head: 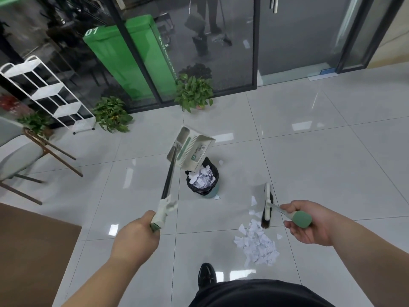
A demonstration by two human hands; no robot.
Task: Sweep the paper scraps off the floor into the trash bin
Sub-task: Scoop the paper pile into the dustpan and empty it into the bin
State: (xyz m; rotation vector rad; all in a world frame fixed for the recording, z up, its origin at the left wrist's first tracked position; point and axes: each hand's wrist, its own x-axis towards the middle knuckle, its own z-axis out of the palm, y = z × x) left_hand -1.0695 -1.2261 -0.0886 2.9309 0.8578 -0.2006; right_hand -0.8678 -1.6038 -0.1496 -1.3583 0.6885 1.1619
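My left hand (137,231) gripped the dustpan (192,149) handle, the pan tilted over the trash bin (192,186), which was heaped with paper. My right hand (307,222) clasped the broom (268,203). A pile of paper scraps (257,244) lay unswept near my feet, on the right.

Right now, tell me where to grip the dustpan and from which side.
Grip the dustpan by the pale sleeve at the near end of its long handle, from the left, as the left hand does; the scoop is tipped over the trash bin at the far end.
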